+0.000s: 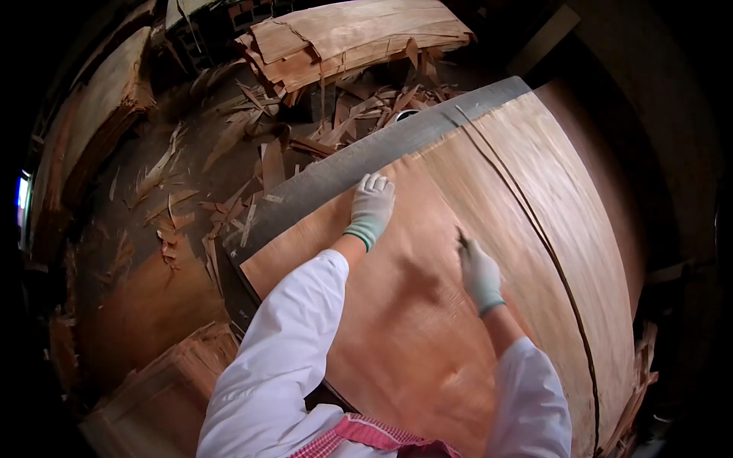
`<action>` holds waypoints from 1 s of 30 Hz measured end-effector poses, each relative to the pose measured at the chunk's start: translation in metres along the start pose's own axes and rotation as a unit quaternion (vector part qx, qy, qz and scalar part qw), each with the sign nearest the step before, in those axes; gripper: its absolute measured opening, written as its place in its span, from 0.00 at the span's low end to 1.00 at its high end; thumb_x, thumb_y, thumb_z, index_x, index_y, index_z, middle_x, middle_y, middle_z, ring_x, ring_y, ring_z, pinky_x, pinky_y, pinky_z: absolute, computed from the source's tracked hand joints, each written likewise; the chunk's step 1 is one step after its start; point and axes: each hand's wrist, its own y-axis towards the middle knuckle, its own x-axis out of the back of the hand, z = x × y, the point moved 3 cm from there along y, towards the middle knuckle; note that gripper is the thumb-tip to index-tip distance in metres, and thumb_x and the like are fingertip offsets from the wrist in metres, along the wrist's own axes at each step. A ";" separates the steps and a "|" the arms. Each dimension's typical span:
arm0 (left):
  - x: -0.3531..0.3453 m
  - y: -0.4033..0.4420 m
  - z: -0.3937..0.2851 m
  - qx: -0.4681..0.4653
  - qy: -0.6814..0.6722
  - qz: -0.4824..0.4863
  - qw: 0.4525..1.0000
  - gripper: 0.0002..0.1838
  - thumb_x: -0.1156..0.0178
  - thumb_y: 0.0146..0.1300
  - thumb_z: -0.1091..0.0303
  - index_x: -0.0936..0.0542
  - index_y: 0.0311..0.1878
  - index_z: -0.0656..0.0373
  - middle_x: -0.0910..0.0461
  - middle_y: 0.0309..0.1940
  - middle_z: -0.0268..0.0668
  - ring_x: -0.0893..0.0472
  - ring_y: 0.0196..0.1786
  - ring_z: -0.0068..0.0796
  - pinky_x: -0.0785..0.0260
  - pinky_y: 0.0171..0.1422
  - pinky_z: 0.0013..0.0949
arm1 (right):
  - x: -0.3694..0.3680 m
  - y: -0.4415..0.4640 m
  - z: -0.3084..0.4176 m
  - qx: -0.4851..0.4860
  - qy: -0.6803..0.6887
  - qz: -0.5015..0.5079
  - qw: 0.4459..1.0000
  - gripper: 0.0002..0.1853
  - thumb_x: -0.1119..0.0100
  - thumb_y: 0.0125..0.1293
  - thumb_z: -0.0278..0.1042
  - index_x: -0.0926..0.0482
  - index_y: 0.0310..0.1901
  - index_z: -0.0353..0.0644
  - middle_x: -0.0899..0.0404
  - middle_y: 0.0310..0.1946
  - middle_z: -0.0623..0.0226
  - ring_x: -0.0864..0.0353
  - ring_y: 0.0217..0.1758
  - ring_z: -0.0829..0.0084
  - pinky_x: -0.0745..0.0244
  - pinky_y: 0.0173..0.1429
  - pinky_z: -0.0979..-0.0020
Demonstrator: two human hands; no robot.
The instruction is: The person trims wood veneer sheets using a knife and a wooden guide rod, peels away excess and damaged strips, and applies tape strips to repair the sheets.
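Note:
A wide reddish wood veneer sheet (382, 298) lies in front of me, overlapping a paler veneer sheet (534, 175) on its right. My left hand (372, 202), in a white glove with a green cuff, rests flat near the reddish sheet's far edge. Closed and gloved the same way, my right hand (480, 276) is over the sheet near the border with the paler wood. A small dark blade-like tool (461, 235) sticks out from its fingers; its exact kind is unclear. Whether the tool touches the veneer cannot be made out.
A grey board edge (305, 183) runs beyond the veneer. A long dark gap (546, 240) crosses the pale wood. Veneer stacks stand at the back (359, 38) and left (99, 114). Torn scraps (366, 111) litter the floor. Another stack (168, 382) sits lower left.

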 end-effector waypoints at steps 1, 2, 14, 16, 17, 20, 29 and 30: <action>-0.002 -0.002 0.001 0.002 -0.024 0.000 1.000 0.21 0.49 0.67 0.54 0.26 0.57 0.56 0.28 0.61 0.37 0.36 0.68 0.36 0.51 0.75 0.43 | -0.010 0.020 0.019 -0.018 -0.051 0.040 0.998 0.13 0.52 0.70 0.42 0.27 0.46 0.43 0.20 0.34 0.45 0.22 0.37 0.43 0.29 0.39 0.48; -0.003 -0.003 0.002 0.025 -0.014 -0.014 0.999 0.22 0.50 0.67 0.55 0.27 0.58 0.57 0.30 0.62 0.38 0.36 0.69 0.37 0.52 0.75 0.44 | -0.025 0.039 0.033 -0.002 -0.052 0.033 0.998 0.13 0.53 0.70 0.44 0.28 0.44 0.43 0.20 0.32 0.47 0.21 0.36 0.43 0.29 0.38 0.48; -0.031 0.004 0.012 0.093 0.089 -0.007 0.992 0.27 0.55 0.66 0.67 0.37 0.67 0.68 0.41 0.70 0.46 0.44 0.74 0.44 0.54 0.78 0.43 | -0.102 0.151 0.107 0.065 -0.071 0.090 0.991 0.08 0.54 0.66 0.33 0.27 0.41 0.42 0.17 0.35 0.52 0.16 0.39 0.52 0.22 0.42 0.54; -0.032 0.003 0.009 0.086 0.096 -0.021 0.991 0.26 0.57 0.67 0.66 0.37 0.66 0.67 0.39 0.69 0.47 0.42 0.73 0.45 0.52 0.77 0.43 | -0.093 0.120 0.072 0.071 -0.064 0.088 0.991 0.08 0.54 0.66 0.34 0.29 0.39 0.41 0.18 0.29 0.52 0.17 0.33 0.50 0.24 0.37 0.52; -0.026 0.002 0.003 0.087 0.090 -0.031 0.992 0.25 0.58 0.68 0.65 0.36 0.66 0.67 0.38 0.69 0.48 0.42 0.73 0.45 0.52 0.77 0.44 | -0.086 0.089 0.039 0.065 -0.070 0.095 0.991 0.08 0.54 0.67 0.35 0.29 0.39 0.41 0.18 0.28 0.53 0.17 0.32 0.50 0.24 0.35 0.53; -0.034 0.002 0.005 0.082 0.128 -0.002 0.988 0.25 0.60 0.70 0.62 0.35 0.66 0.65 0.38 0.70 0.48 0.43 0.74 0.45 0.56 0.78 0.44 | -0.038 -0.033 -0.071 0.015 -0.112 0.112 0.987 0.09 0.53 0.68 0.40 0.30 0.37 0.43 0.19 0.23 0.56 0.18 0.24 0.54 0.23 0.27 0.55; -0.028 -0.132 -0.236 -0.193 -0.036 0.034 0.980 0.26 0.58 0.69 0.68 0.38 0.69 0.62 0.40 0.71 0.45 0.42 0.73 0.43 0.53 0.78 0.41 | -0.017 -0.125 -0.139 -0.081 -0.051 0.036 0.995 0.08 0.47 0.63 0.38 0.21 0.36 0.45 0.16 0.31 0.58 0.14 0.33 0.59 0.21 0.35 0.59; -0.049 -0.142 -0.249 -0.199 0.025 0.079 0.977 0.27 0.57 0.69 0.66 0.40 0.70 0.63 0.41 0.71 0.45 0.43 0.74 0.43 0.55 0.78 0.41 | -0.012 -0.126 -0.141 -0.101 -0.061 0.073 0.990 0.08 0.47 0.64 0.36 0.21 0.39 0.45 0.15 0.33 0.59 0.14 0.35 0.59 0.21 0.37 0.60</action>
